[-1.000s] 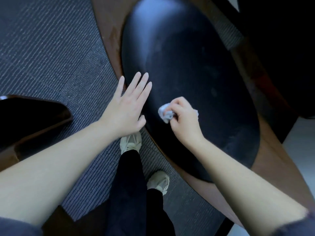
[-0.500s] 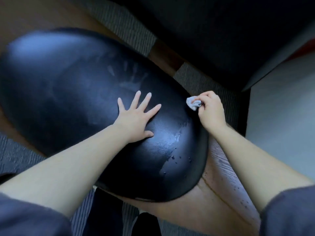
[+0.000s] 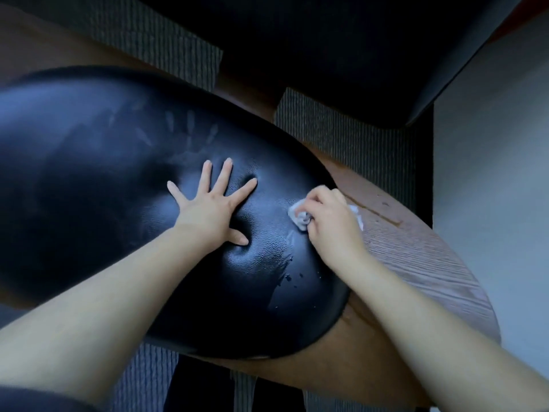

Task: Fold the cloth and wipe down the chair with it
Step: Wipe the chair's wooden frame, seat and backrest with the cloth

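Under the right hand (image 3: 329,221) the wadded cloth (image 3: 299,217) is gripped by curled fingers on the chair (image 3: 89,188); beside it the left hand (image 3: 211,203) is pressed flat, fingers spread. Prints may be left by that palm, droplets (image 3: 289,278) near the wrist missed

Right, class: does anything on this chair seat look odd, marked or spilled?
Yes. A pale handprint marks the black seat beyond the left hand, and droplets with a wet streak lie on it, nearer the camera than the cloth the right hand grips.
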